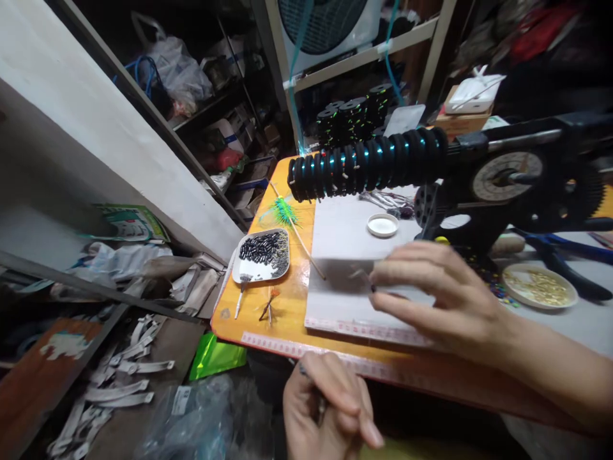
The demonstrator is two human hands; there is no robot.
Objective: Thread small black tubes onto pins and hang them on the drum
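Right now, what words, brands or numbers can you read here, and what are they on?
None reads clearly.
Strip on the table's front edge: marks too small.
Strip on the white board: too small.
Dial on the black machine: blurred.
Label on the clear plastic bag: too small.
Green-and-white printed packet: blurred.

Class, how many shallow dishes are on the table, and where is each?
3: a black-filled dish at left; a small round dish below the ribbed roller; a gold-filled dish at right. The machine may hide others.
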